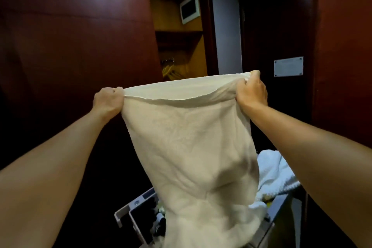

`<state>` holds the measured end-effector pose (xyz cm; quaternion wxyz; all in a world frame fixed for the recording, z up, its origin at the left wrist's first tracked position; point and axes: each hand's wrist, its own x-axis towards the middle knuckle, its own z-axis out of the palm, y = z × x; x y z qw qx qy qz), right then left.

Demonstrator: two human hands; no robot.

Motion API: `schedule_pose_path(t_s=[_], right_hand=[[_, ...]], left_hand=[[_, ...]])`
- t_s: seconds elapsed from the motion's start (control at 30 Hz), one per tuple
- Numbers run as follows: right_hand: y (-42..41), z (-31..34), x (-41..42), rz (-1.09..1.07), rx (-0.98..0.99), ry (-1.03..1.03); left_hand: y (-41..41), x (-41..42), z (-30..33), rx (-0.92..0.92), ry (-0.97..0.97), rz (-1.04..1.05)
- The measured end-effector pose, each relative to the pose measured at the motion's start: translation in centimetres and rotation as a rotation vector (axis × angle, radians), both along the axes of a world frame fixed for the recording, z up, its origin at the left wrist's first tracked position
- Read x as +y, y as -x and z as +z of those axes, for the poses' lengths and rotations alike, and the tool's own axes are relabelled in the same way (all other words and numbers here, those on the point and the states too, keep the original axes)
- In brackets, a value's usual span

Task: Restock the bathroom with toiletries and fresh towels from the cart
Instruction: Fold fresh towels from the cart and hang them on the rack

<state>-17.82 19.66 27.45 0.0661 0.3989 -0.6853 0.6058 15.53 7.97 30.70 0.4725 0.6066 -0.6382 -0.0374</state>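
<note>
Two grips clamped on towel: your left hand pinches left top corner, your right hand right corner. Top edge runs level between them; length hangs straight down onto cart. Both hands equally near.

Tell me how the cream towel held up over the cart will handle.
Probably floppy: the cream towel sags between the left hand and right hand and drapes in folds onto the cart. It seems light, since pinching the corners holds it. Unlikely to slip: the cloth looks textured.
</note>
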Motion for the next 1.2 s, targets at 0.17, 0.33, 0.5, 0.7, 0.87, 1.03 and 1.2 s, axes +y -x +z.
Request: schedule_pose_path(t_s=[0.17,0.33,0.5,0.7,0.87,1.03,1.2], right_hand=[[0.5,2.4,-0.9,0.06,0.009,0.114],[1.4,5.7,-2.3,-0.058,0.072,0.099],[2.6,6.8,-3.5,-0.157,0.126,-0.052],[1.6,4.8,-5.7,-0.075,0.028,-0.087],[0.9,4.7,-7.1,-0.008,-0.074,-0.025],[-0.5,4.9,-8.3,0.102,-0.157,0.095],[-0.9,4.2,-8.8,0.099,-0.076,0.114]], left_hand=[[1.6,-0.5,3.8,0.118,0.083,0.006],[1.1,-1.5,6.6,0.125,0.082,-0.061],[-1.6,-2.4,7.2,-0.183,-0.037,-0.278],[-2.5,-3.2,4.7,0.089,-0.292,-0.449],[-1.2,-5.2,2.6,0.509,-0.236,-0.419],[0.2,-7.1,1.8,0.385,-0.045,-0.114],[0.0,-7.1,2.2,0.377,-0.054,-0.349]])
